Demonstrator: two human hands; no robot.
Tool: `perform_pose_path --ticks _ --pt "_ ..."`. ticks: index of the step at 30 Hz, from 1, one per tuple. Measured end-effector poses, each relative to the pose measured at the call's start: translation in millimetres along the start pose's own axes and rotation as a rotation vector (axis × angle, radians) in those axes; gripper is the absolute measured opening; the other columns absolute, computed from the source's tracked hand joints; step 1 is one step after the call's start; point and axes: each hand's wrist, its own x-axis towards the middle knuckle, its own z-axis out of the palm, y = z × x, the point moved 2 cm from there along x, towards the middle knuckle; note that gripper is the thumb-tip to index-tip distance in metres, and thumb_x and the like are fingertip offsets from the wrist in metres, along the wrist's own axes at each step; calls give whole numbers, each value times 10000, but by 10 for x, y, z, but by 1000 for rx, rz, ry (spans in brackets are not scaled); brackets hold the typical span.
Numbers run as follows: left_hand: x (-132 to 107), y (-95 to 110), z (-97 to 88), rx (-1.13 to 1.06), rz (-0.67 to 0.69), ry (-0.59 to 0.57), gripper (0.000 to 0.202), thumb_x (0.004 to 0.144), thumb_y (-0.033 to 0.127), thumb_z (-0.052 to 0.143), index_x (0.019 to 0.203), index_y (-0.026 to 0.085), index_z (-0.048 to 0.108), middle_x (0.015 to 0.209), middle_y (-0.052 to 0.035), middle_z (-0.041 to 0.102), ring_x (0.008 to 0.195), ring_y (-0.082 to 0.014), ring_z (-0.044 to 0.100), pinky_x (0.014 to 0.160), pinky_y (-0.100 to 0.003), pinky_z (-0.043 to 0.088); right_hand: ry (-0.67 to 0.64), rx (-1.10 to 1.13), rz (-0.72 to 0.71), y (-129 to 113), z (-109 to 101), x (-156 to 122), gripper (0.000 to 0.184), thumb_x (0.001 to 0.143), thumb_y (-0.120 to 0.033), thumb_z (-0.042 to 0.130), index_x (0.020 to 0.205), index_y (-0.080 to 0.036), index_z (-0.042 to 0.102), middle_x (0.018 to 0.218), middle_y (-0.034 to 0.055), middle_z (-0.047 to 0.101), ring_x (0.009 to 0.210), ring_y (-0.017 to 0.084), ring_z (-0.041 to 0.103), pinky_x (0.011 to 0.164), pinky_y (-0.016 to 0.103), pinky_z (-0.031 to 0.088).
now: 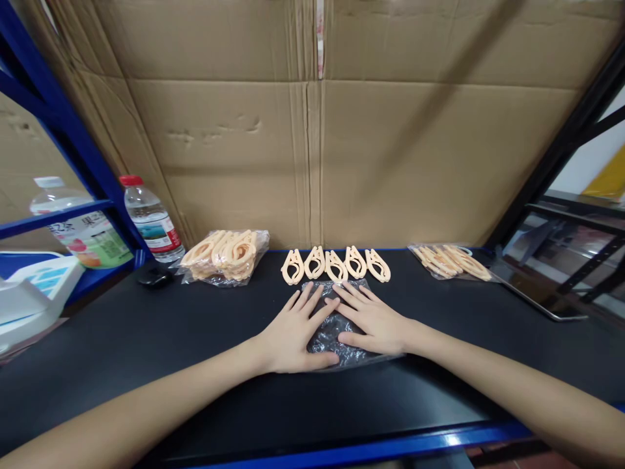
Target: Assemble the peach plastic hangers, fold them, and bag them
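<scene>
A clear plastic bag (336, 326) lies flat on the black tabletop (205, 332). My left hand (295, 332) rests on its left side, palm down with fingers spread. On the bag's right side lies my right hand (374, 319), likewise flat and spread, and the fingers of both hands meet near the middle. Just beyond the fingertips stands a row of several cream plastic folding hangers (336, 266), close side by side. They look folded, with a loop shape at the near end.
At the back left sits a clear bag of folded hangers (224, 257), beside a red-capped water bottle (153, 221) and a black object (154, 274). Another bagged bunch of hangers (452, 260) lies back right, near a dark tablet-like panel (537, 286). Cardboard (439, 150) walls the back.
</scene>
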Motion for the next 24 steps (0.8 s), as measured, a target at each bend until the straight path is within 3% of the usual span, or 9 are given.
perform_pose_path --ticks 5,8,10,12,15,18,21,24 --pt "-36 81 -113 42 49 74 883 762 662 536 1451 182 259 1516 -204 223 1382 -440 141 1054 -642 173 10 -1 13 29 -14 -2 749 886 -644 357 1479 -209 209 1552 126 83 1423 308 24 1127 539 80" --pt "-65 230 -218 -2 218 149 478 852 390 546 1267 161 484 1334 -147 502 1282 -323 379 1090 -544 195 41 -9 34 27 -14 -8 719 887 -634 372 1469 -231 246 1555 116 96 1423 307 51 1127 531 101" --pt "-100 330 -250 -72 313 156 205 877 208 482 1050 172 586 1088 -90 622 1076 -229 526 1029 -441 322 80 -17 41 10 0 -15 694 889 -615 395 1457 -232 283 1553 115 121 1421 307 79 1126 522 126" --pt "-140 395 -247 -132 345 157 154 871 141 457 917 176 600 963 -64 624 937 -193 546 911 -369 412 152 -30 28 -3 0 -13 628 909 -553 416 1433 -215 342 1542 118 182 1414 290 133 1124 494 171" --pt "-189 421 -210 -166 329 170 166 880 133 454 936 181 603 1017 -70 607 936 -197 530 848 -344 441 345 -50 11 87 -107 22 421 963 -392 374 1306 -197 522 1457 90 388 1366 231 273 1114 427 240" --pt "-212 408 -178 -165 336 185 253 888 101 428 1056 191 595 1136 -90 583 1042 -218 513 894 -360 447 486 -100 92 430 -357 97 379 975 -237 302 1214 -171 589 1316 89 541 1265 203 404 1086 411 298" --pt "-220 396 -161 -157 378 195 349 847 37 421 1101 206 591 1228 -97 556 1164 -238 468 961 -390 437 408 -164 157 932 -597 195 392 920 -137 366 1269 -141 545 1285 118 564 1221 247 437 1030 464 353" --pt "-227 387 -140 -128 392 190 384 816 14 437 1103 207 604 1292 -99 529 1223 -253 439 1003 -414 426 268 -188 139 1347 -666 260 422 814 -62 492 1205 -169 607 1353 113 509 1220 264 452 1002 456 386"
